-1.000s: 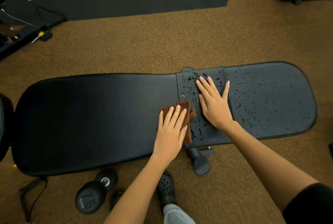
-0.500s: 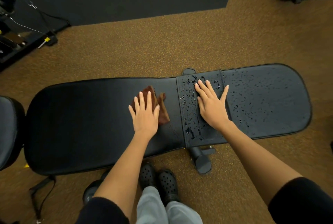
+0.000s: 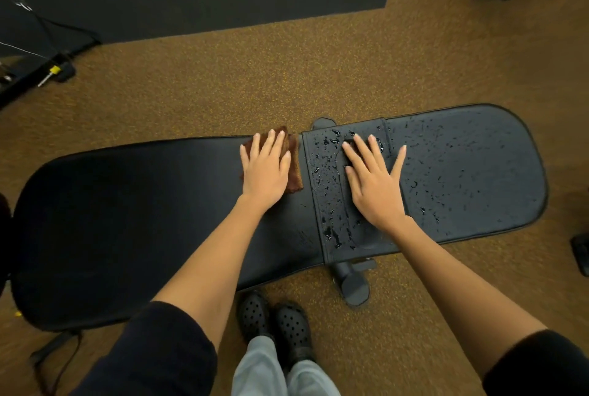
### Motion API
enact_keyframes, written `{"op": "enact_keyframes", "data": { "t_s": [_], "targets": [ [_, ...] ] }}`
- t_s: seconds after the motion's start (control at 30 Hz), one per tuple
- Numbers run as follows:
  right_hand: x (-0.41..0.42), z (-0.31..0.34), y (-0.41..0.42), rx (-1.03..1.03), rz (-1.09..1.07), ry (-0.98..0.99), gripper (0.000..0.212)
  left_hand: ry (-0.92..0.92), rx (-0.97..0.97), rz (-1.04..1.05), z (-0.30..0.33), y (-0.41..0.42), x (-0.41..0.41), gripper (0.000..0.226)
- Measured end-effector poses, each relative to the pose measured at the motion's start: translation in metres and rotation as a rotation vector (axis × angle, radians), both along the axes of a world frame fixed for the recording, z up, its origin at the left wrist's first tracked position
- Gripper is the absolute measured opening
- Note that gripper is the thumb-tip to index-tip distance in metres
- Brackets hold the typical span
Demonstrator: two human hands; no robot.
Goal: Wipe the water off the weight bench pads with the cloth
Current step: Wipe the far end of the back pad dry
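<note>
The left hand (image 3: 266, 169) lies flat, fingers (image 3: 271, 140) straight and slightly spread, pressing the brown folded cloth (image 3: 294, 166) onto the far right corner of the long black padded bench back (image 3: 127, 220). The right hand (image 3: 376, 188) rests palm-down, fingers (image 3: 363, 148) splayed wide, on the wet black middle pad (image 3: 325, 178), beside the droplet-covered seat pad (image 3: 471, 169).

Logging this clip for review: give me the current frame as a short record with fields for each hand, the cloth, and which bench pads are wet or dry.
left hand: flat on the cloth, pressing it to the long pad
right hand: bare, spread flat on the middle section
cloth: brown, at the long pad's far edge beside the seam
long pad: looks dry
middle section: beaded with water
seat pad: droplets all over
</note>
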State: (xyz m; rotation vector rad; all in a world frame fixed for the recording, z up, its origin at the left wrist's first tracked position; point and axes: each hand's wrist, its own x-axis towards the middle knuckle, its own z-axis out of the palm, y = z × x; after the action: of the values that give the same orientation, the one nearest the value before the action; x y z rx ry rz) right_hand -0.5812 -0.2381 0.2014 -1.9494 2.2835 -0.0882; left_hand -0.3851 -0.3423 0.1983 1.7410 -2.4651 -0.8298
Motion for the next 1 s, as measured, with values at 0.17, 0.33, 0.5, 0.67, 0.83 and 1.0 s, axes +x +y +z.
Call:
{"op": "enact_keyframes", "data": {
  "t_s": [0.17, 0.33, 0.5, 0.67, 0.83, 1.0],
  "targets": [
    [-0.025, 0.001, 0.004, -0.013, -0.209, -0.07, 0.052, 0.098, 0.016, -0.116, 0.007, 0.016, -0.032, 0.049],
    [-0.027, 0.0, 0.007, -0.025, -0.192, -0.131, 0.054, 0.097, -0.03, -0.212, 0.008, 0.033, -0.059, 0.051],
    [-0.024, -0.004, 0.008, -0.055, -0.212, -0.122, 0.058, 0.093, -0.073, -0.235, 0.003, 0.027, -0.06, 0.051],
    [-0.024, -0.006, 0.008, -0.05, -0.202, -0.105, 0.058, 0.123, -0.08, -0.055, 0.005, 0.058, -0.063, 0.049],
    [-0.025, -0.007, 0.012, -0.063, -0.192, -0.107, 0.057, 0.118, -0.145, -0.306, 0.0, 0.105, -0.032, 0.049],
    [-0.025, -0.01, 0.012, -0.067, -0.182, -0.068, 0.056, 0.075, -0.159, -0.258, -0.002, 0.062, -0.049, 0.05]
  ]
}}
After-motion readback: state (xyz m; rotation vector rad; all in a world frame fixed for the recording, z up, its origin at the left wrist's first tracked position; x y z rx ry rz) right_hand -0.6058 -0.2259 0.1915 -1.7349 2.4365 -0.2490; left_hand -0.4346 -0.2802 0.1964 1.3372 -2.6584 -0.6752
